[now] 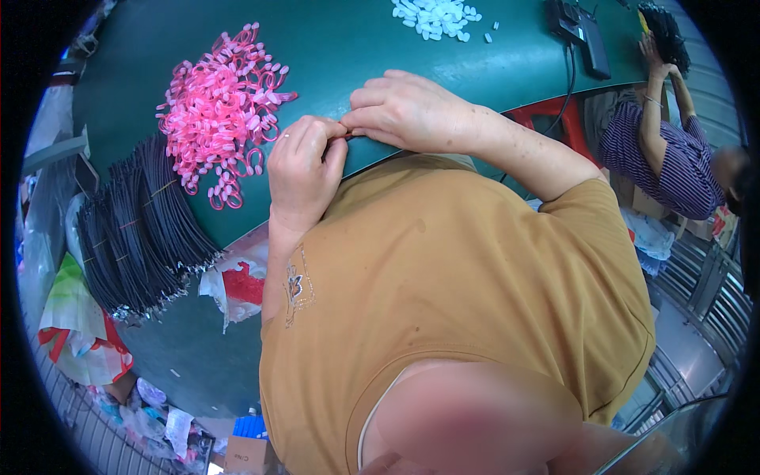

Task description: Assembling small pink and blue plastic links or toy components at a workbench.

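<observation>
My left hand (303, 168) and my right hand (408, 112) meet at the near edge of the green table (332, 47). Both are closed, thumbs and forefingers pinched together at the fingertips. A tiny dark reddish bit shows between them, too small and covered to name. Just left of my left hand lies a heap of small pink loops (218, 111) with pale pink oval pieces on them. Farther off, past my right hand, is a small pile of translucent whitish pieces (434, 17), a few lying loose beside it.
Bundles of black cables (142, 229) with silvery ends hang over the table's left side. A black device with a cord (582, 36) sits at the far right. Beyond it, a co-worker in a striped top (661, 158) handles a dark bundle (665, 36). Plastic bags (79, 324) stand lower left.
</observation>
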`<action>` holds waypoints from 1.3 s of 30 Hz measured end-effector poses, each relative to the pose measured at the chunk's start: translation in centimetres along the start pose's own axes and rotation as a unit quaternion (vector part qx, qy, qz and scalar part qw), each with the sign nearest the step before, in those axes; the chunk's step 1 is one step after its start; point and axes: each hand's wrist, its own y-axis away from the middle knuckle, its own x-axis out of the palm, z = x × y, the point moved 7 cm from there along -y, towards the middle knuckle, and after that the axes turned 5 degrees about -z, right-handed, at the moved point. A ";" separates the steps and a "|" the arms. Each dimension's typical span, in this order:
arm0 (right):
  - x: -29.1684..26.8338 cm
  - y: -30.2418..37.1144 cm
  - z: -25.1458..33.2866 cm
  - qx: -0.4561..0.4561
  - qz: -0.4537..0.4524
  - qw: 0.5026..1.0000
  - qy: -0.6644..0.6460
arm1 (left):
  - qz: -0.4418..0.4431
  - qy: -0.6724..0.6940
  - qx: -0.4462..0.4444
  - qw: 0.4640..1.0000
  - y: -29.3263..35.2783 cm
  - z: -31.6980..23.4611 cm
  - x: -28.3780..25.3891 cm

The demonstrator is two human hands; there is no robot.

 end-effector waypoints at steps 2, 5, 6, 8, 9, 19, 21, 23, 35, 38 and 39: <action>-0.2 0.1 -0.3 -0.012 -0.011 0.999 -0.032 | 0.000 0.006 -0.019 1.000 0.0 0.2 0.0; -1.0 0.3 -2.3 0.112 -0.028 0.975 -0.192 | -0.001 0.051 -0.077 0.996 0.3 1.2 -0.1; -1.2 0.4 -2.7 0.113 -0.029 0.974 -0.192 | 0.000 0.051 -0.076 0.996 0.3 1.1 -0.2; -1.6 0.5 -3.5 0.111 -0.041 0.969 -0.215 | 0.032 0.119 -0.162 0.979 0.6 1.8 -0.1; -1.5 0.5 -3.6 0.119 -0.032 0.964 -0.234 | 0.033 0.118 -0.162 0.979 0.5 1.9 -0.1; -0.6 -0.9 -1.4 0.072 0.027 0.971 -0.227 | 0.029 0.103 -0.156 0.982 0.6 2.1 0.1; -0.5 -0.8 -1.2 0.043 0.043 0.983 -0.172 | 0.017 0.090 -0.136 0.986 0.4 1.8 0.1; -0.2 -0.9 -0.9 0.027 0.044 0.990 -0.135 | 0.017 0.055 -0.097 0.994 0.3 1.4 0.1; -0.3 -0.6 -0.3 -0.020 0.036 0.996 -0.074 | 0.013 0.033 -0.060 0.998 0.1 0.7 -0.1; -0.2 -0.4 -0.3 -0.020 0.030 0.997 -0.074 | 0.010 0.026 -0.050 0.998 0.0 0.3 -0.2; -0.2 -0.3 -0.3 -0.018 0.028 0.997 -0.073 | 0.010 0.027 -0.051 0.998 0.0 0.4 -0.2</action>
